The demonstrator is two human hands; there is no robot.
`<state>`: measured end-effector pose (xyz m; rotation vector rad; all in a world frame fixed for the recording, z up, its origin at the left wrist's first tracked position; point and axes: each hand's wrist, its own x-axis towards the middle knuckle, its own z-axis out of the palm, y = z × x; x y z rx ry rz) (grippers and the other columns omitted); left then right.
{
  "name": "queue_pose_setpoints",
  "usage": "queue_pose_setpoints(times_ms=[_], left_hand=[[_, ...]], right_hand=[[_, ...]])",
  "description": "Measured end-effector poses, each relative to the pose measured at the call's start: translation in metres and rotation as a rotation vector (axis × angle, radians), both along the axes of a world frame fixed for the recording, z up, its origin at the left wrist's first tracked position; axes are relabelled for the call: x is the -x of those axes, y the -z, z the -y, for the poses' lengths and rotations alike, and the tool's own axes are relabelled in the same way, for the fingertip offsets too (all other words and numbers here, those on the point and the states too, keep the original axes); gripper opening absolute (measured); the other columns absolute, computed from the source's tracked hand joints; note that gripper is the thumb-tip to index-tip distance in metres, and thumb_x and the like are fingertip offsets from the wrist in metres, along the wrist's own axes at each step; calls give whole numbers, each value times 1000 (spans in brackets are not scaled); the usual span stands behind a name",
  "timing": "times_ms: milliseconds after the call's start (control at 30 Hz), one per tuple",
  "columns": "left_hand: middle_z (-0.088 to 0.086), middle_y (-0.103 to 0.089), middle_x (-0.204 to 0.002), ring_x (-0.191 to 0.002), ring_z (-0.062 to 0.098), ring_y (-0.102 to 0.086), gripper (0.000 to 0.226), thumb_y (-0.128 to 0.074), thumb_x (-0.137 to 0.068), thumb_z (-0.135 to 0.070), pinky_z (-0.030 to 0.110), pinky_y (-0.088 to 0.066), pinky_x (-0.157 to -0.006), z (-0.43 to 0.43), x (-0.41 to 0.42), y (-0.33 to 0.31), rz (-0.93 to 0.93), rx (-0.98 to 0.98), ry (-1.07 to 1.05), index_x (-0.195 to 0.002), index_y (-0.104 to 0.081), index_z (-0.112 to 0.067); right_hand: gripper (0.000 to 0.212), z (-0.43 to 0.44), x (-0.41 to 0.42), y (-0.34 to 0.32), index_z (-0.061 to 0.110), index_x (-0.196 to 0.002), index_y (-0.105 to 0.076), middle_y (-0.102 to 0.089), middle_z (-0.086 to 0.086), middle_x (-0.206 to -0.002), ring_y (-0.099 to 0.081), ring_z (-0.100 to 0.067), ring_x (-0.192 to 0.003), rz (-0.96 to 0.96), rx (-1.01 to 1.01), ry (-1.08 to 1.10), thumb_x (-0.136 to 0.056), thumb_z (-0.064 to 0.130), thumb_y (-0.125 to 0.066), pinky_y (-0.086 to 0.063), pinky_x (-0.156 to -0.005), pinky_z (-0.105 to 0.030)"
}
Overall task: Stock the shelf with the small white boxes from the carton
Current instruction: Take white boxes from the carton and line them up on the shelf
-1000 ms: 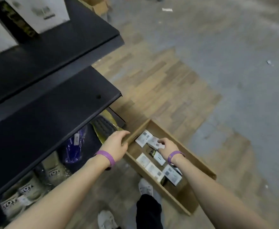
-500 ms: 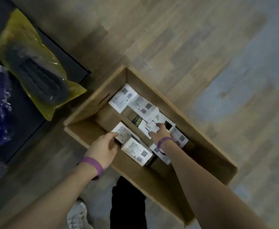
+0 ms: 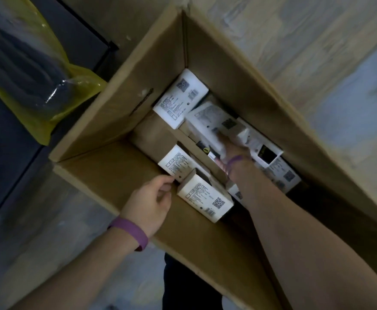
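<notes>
An open brown carton (image 3: 116, 121) on the floor holds several small white boxes with printed labels and QR codes. My right hand (image 3: 230, 148) reaches deep inside and grips a white box (image 3: 210, 124) near the middle, which is tilted up. My left hand (image 3: 154, 202) is at the carton's near-left wall, fingers curled at the edge of another white box (image 3: 176, 164). A third white box (image 3: 205, 198) stands just right of that hand. One more white box (image 3: 181, 101) lies at the far end.
The black bottom shelf (image 3: 22, 139) runs along the left, with a yellow plastic bag (image 3: 33, 70) of dark goods on it. Wood-pattern floor (image 3: 295, 41) surrounds the carton. My dark trouser leg (image 3: 183, 287) is at the bottom.
The view has dropped much closer to the carton. My right hand has closed on a white box and tipped it up. My left hand has shifted to the box by the near wall.
</notes>
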<state>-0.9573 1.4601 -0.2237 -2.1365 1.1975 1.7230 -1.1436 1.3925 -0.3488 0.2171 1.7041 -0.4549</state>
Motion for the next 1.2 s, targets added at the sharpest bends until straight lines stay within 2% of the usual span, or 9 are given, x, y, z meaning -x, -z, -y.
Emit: queue_pose_setpoints(times_ms=[100,233,400,500,567,667,833,1033,1200], left_hand=[[-6,-61,-106,-106,13,-58,29,-49,-93,-15,25,-43,-91,10,-12,-27,-14,-38,-100,-118,-56,-27],[3,-60,-114,-104,24,-58,14,-42,-96,-33,43,-49,-92,43,-23,-90,9,-112,-360,-105,-52,-29],[11,-61,-109,-91,36,-65,46,-41,-86,-62,42,-58,-60,95,-54,-214,-184,-374,-680,-115,-46,-27],[8,-56,-116,-96,27,-63,40,-64,-84,-38,44,-60,-63,103,-89,-293,-256,-241,-616,-117,-47,-24],[8,-56,-116,-94,26,-63,38,-68,-82,-18,48,-58,-76,100,-119,-345,-309,-140,-585,-113,-46,-25],[11,-58,-113,-94,32,-64,43,-72,-78,-13,47,-58,-75,77,-164,-419,-362,-22,-544,-108,-46,-28],[7,-58,-100,-86,26,-62,19,-66,-84,-21,53,-55,-82,2,-223,-511,-443,173,-608,-83,-47,-21],[17,-66,-104,-69,26,-69,53,-69,-80,-6,43,-59,-66,-94,-292,-591,-575,236,-556,-121,-42,-25],[15,-64,-96,-56,17,-52,57,-75,-74,-7,41,-57,-66,-148,-351,-647,-600,288,-418,-121,-47,-24]], right_hand=[[58,-29,1,-52,15,-120,-51,-59,-5,-107,-61,-19,-87,59,-8,-176,-71,18,-81,-53,-78,-31],[70,-47,14,-136,22,-122,-49,-60,-8,-125,-62,-30,-109,222,149,-160,-71,-25,-62,-58,-80,-44],[65,-12,-10,-275,18,-105,-63,-64,-18,-117,-60,-37,-112,356,338,-311,-58,-27,-69,-56,-79,-47],[64,19,-39,-360,14,-79,-75,-65,-14,-111,-60,-38,-107,430,427,-271,-61,-38,-42,-59,-67,-44],[62,37,-61,-414,3,-80,-73,-64,-20,-116,-58,-41,-110,531,441,-181,-65,-31,-24,-54,-85,-54],[40,43,-105,-491,-1,-104,-64,-58,-26,-125,-54,-43,-118,557,499,-171,-64,-3,-63,-41,-101,-58],[44,-7,-180,-603,17,-115,-60,-62,-16,-119,-61,-39,-108,473,711,-357,-85,-13,-46,-54,-87,-47],[78,-70,-238,-689,28,-136,-47,-51,-17,-137,-54,-44,-118,571,813,-536,-75,-20,-46,-56,-81,-51],[26,-115,-289,-760,12,-117,-59,-73,-10,-105,-72,-22,-87,387,721,-958,-93,20,-56,-59,-77,-36]])
